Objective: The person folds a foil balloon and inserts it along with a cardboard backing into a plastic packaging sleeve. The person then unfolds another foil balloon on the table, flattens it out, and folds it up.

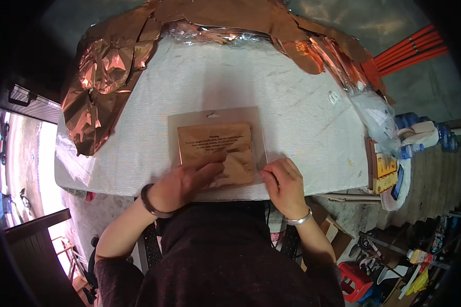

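Clear packet (217,146) at tabletop (302,112) near edge — light, limp, slippery; left hand (182,181) flat on it, right hand (283,185) pinching its edge — grip edges.

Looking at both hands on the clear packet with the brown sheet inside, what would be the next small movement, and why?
Probably the left hand should press the brown sheet flat and slide it deeper into the clear packet. The left fingers already lie on the sheet's lower part, which looks creased, while the right hand pins the packet's lower right corner on the white table cover.
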Motion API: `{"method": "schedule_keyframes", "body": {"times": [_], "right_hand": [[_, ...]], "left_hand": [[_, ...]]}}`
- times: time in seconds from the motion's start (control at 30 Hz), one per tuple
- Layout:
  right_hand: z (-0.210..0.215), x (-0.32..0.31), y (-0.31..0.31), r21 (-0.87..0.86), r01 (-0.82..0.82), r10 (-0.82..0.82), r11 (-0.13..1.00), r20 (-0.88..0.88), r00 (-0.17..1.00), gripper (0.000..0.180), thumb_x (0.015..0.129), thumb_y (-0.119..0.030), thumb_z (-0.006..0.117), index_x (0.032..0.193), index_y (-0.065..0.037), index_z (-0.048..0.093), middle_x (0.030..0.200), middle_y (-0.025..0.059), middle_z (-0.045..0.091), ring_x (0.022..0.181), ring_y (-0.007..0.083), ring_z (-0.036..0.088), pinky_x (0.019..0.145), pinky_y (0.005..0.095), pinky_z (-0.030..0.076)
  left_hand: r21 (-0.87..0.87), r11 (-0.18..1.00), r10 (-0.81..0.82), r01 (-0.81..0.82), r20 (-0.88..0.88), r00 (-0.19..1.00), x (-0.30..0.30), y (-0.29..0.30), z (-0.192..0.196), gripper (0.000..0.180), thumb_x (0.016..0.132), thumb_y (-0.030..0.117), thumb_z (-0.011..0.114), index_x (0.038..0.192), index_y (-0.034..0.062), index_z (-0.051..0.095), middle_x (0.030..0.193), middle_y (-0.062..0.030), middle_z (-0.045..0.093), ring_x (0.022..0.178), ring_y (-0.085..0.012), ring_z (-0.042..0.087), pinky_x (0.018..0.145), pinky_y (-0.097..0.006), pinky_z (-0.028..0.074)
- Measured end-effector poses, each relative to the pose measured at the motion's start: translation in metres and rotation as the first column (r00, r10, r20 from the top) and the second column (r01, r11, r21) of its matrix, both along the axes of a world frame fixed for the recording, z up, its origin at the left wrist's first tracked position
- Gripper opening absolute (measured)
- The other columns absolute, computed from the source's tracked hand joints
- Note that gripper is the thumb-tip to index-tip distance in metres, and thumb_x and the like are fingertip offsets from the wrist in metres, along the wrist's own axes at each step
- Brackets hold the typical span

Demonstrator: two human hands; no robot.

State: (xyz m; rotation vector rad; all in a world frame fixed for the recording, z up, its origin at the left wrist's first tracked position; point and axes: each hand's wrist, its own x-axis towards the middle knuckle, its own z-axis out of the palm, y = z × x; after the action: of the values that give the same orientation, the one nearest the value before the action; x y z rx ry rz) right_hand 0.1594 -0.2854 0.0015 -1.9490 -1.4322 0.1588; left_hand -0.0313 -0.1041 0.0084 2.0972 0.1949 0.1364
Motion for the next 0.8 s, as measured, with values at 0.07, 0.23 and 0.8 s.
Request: {"method": "schedule_keyframes", "body": {"times": [0.07, 0.23, 0.8], "right_hand": [[-0.004, 0.001, 0.000, 0.008, 0.000, 0.000, 1.000, -0.015, 1.000, 0.009, 0.079, -0.004, 0.067, 0.079, -0.001, 0.059, 0.074, 0.0116, 0.057, 0.070, 0.0298, 0.055, 0.064, 0.0377, 0.044], [-0.001, 0.002, 0.006, -0.007, -0.022, 0.022, 1.000, -0.035, 0.999, 0.010, 0.078, -0.005, 0.069, 0.077, -0.002, 0.059, 0.068, 0.0106, 0.055, 0.064, 0.0291, 0.052, 0.060, 0.0378, 0.042], [0.005, -0.038, -0.009, -0.155, -0.265, 0.295, 0.952, 0.229, 0.928, 0.061, 0.080, -0.034, 0.068, 0.131, -0.003, 0.052, 0.140, 0.0111, 0.046, 0.138, 0.0263, 0.034, 0.115, 0.0454, 0.022]], "left_hand": [[0.184, 0.981, 0.057, -0.065, 0.045, 0.997, -0.009, -0.001, 0.007, 0.033, 0.083, 0.005, 0.061, 0.115, 0.0012, 0.059, 0.122, -0.0164, 0.057, 0.114, -0.0338, 0.057, 0.098, -0.039, 0.047], [0.411, 0.904, 0.095, -0.118, 0.075, 0.993, -0.035, -0.007, 0.004, 0.041, 0.082, 0.004, 0.058, 0.122, 0.0051, 0.060, 0.123, -0.0163, 0.058, 0.118, -0.0329, 0.055, 0.103, -0.043, 0.044], [0.591, 0.806, -0.079, 0.024, 0.067, 0.995, -0.028, -0.041, 0.009, 0.050, 0.078, 0.013, 0.060, 0.127, 0.0011, 0.055, 0.136, -0.0167, 0.051, 0.129, -0.0318, 0.047, 0.108, -0.045, 0.035]]}}
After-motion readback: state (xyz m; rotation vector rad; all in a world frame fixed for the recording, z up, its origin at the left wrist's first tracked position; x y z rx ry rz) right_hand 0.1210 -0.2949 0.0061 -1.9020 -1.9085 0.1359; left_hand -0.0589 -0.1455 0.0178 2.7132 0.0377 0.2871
